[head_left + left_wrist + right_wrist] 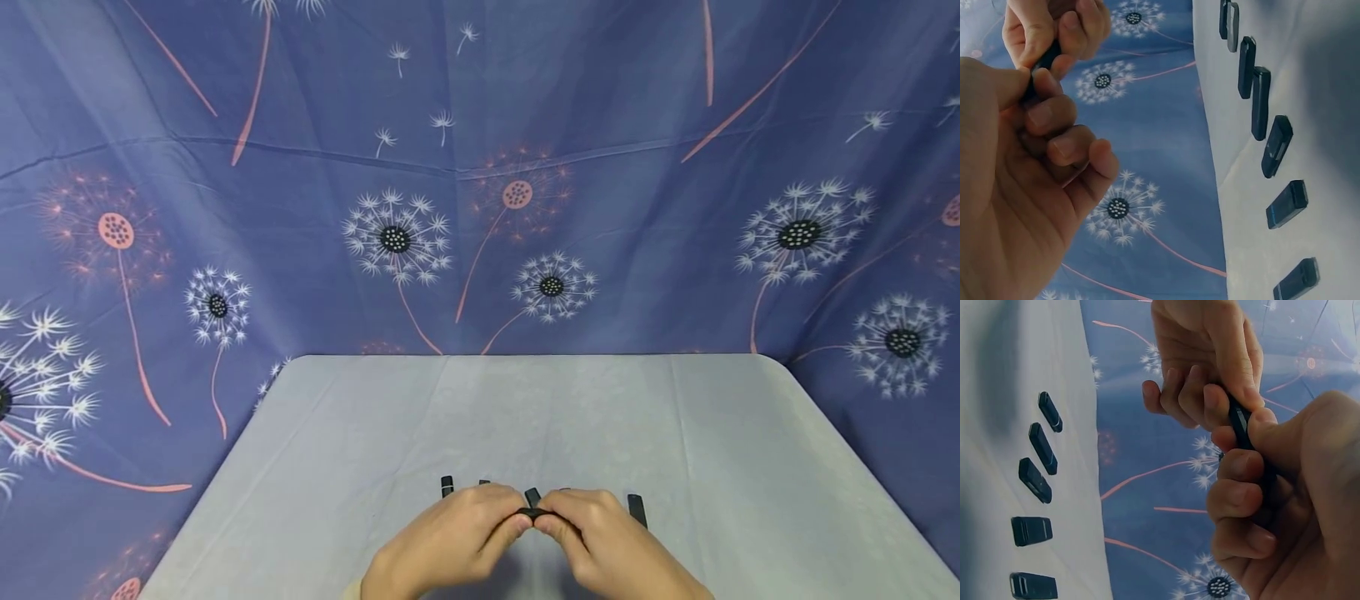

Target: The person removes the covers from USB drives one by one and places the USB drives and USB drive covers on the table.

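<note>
Both hands meet over the near part of the table, pinching one small dark stick between them that looks like a USB flash drive (533, 512). My left hand (450, 537) grips one end with thumb and forefinger, and my right hand (615, 542) grips the other. In the right wrist view the middle of the dark flash drive (1240, 420) shows between the two thumbs, while its ends are covered by fingers. Beyond the hands, similar dark sticks lie apart on the table, such as one stick (637, 509) at the right and another (447, 486) at the left.
A pale cloth covers the table (562, 417). Several dark sticks lie in a loose row, and one lighter grey piece (1232, 28) shows at its far end in the left wrist view. A blue dandelion-print curtain (480, 250) hangs behind and on both sides.
</note>
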Demonstrator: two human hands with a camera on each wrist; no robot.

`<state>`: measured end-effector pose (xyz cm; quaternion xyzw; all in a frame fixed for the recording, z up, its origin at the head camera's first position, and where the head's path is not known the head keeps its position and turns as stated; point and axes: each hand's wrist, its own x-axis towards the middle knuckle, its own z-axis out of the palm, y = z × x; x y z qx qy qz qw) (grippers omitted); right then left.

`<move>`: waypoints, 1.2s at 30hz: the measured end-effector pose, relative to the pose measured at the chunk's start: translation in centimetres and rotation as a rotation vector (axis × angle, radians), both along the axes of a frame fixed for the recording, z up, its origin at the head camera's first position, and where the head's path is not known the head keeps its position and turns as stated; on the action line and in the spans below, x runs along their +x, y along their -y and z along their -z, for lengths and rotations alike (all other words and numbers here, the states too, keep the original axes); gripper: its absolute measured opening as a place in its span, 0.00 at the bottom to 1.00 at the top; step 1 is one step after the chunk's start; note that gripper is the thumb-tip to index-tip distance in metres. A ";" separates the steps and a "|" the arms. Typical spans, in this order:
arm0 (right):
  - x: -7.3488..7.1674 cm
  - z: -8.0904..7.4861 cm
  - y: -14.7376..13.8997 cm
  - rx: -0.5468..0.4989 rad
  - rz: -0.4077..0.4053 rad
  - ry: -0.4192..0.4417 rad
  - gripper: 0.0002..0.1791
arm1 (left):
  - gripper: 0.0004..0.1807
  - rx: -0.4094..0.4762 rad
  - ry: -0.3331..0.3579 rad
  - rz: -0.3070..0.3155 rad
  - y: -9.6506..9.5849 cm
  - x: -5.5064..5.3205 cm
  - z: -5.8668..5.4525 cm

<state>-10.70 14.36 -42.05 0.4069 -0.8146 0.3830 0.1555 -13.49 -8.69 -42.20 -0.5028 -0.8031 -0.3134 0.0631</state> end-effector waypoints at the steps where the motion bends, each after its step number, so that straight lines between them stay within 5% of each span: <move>1: 0.0 0.0 0.0 -0.009 -0.006 0.031 0.12 | 0.15 0.002 0.010 0.009 0.0 -0.1 0.1; 8: -0.1 -0.1 -0.3 -0.100 -0.039 0.327 0.13 | 0.18 0.040 0.138 0.079 -0.4 -0.8 0.6; 14: -0.2 -0.3 -0.3 -0.093 0.005 0.419 0.14 | 0.19 0.039 0.174 0.057 -0.6 -0.8 1.1; 23: 0.0 -0.7 -0.1 -0.064 0.054 0.498 0.17 | 0.22 0.027 0.294 -0.009 -1.0 -0.4 1.1; 36: 0.0 -1.2 0.5 -0.050 0.104 0.496 0.21 | 0.21 0.109 0.248 -0.050 -1.3 -0.2 0.8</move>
